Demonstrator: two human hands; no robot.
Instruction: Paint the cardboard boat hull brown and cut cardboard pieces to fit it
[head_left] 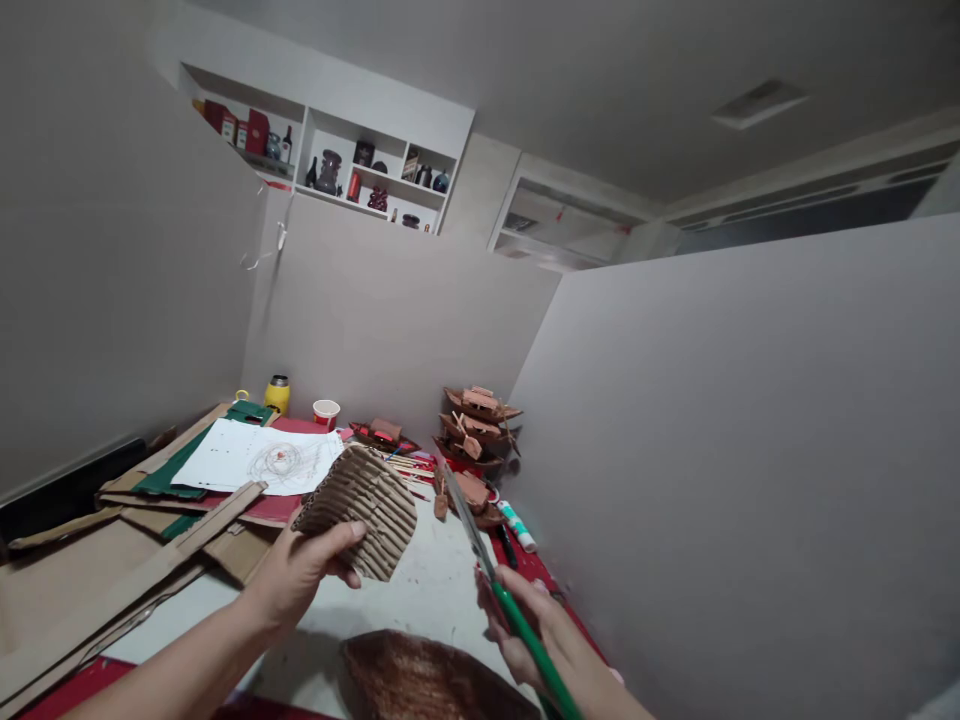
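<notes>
Presently: one corrugated cardboard piece (367, 505), mid-frame, pinched in my left hand (311, 560); green-handled scissors (520, 618), lower right of centre, gripped in my right hand (555, 625); one brown hull (431, 675), bottom centre.

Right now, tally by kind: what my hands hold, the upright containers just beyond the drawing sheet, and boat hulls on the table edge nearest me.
Held items: 2 (corrugated cardboard piece, green-handled scissors)
Containers: 2 (yellow bottle, paper cup)
Near boat hull: 1, partly out of frame
Total: 5
</notes>
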